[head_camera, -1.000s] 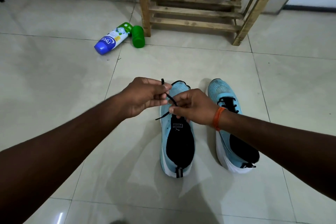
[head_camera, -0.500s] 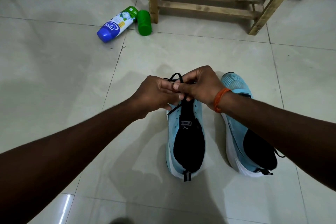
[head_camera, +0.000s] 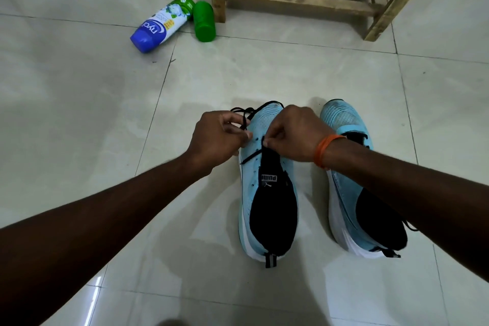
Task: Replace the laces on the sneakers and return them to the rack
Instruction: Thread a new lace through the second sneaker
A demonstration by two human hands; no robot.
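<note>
Pinching a black lace [head_camera: 251, 155] between thumb and fingers, the left hand [head_camera: 218, 137] is closed over the front part of the left sneaker [head_camera: 267, 193], near its toe, and a loose loop of the same lace runs out past the toe onto the floor [head_camera: 79, 114]. The right hand [head_camera: 296, 135] is also closed, with its fingertips pressed together on the lace just above the black tongue, where the word PUMA is printed. An orange band [head_camera: 324, 149] sits around the right wrist. Both light blue sneakers stand side by side on the pale tiles with their toes pointing away from the person; the right sneaker [head_camera: 352, 167] is partly hidden under the right forearm, and black lacing is visible near its tongue. The wooden rack [head_camera: 299, 0] stands farther back, well apart from the shoes. Beside its left leg lie a blue and white bottle [head_camera: 158, 28] on its side and a green cap [head_camera: 204, 21], just next to each other.
</note>
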